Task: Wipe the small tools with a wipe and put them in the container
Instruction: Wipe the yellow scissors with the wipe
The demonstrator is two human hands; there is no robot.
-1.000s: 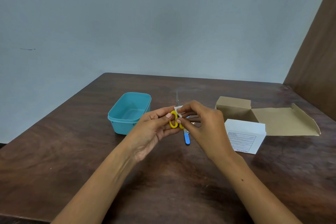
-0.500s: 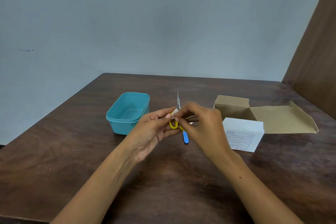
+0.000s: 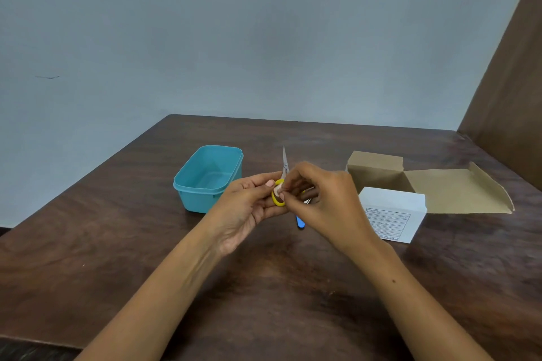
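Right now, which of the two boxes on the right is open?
The brown cardboard box, farther back, is open, with its lid flap folded out flat to the right. The white labelled box in front of it is closed.

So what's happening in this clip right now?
A person is cleaning a small pair of yellow-handled scissors over a dark wooden table. The left hand holds the scissors by the handle, blades pointing away, while the right hand pinches a small white wipe against the handle loop. The teal container looks empty. A blue-handled tool lies on the table, partly hidden by the hands.
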